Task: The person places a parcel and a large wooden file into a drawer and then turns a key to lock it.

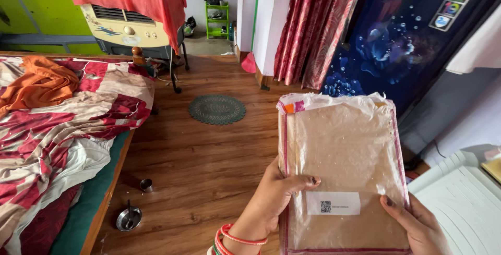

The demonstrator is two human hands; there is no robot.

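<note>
I hold a flat clear plastic packet [342, 150] upright in front of me; it has folded beige cloth inside, pink edging and a small white label near the bottom. My left hand [271, 197], with red and white bangles on the wrist, grips the packet's left edge, thumb across the front. My right hand [415, 223] grips the lower right edge, thumb on the front.
A bed [99, 203] with a rumpled red and white sheet and an orange cloth [42, 83] lies at left. On the wooden floor sit a small steel cup [146, 184], a steel bowl [129, 218] and a round green mat [217, 109]. An air cooler [125, 28], a curtain [313, 25] and a blue fridge [402, 36] stand behind.
</note>
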